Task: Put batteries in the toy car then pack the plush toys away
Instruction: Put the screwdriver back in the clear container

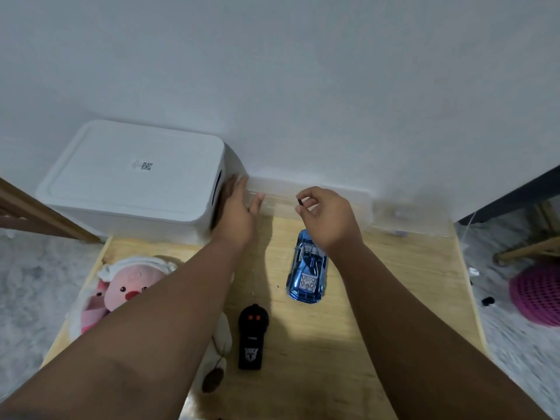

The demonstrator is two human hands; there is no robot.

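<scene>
A shiny blue toy car [307,274] lies on the wooden table [394,283], nose toward me. My right hand [328,216] hovers just beyond it and pinches a small dark object [300,202] between thumb and forefinger; I cannot tell what it is. My left hand [241,207] reaches forward with straight fingers between the white lidded storage bin [133,177] and a clear plastic box [348,204] by the wall. A pink plush toy [130,286] lies at the table's left, and a white plush toy [216,359] is partly hidden under my left forearm.
A black remote control [252,338] lies in the middle of the table near me. The wall stands right behind the bin and the clear box. A pink mesh basket [536,295] sits on the floor to the right, with wooden furniture legs [527,250] behind it.
</scene>
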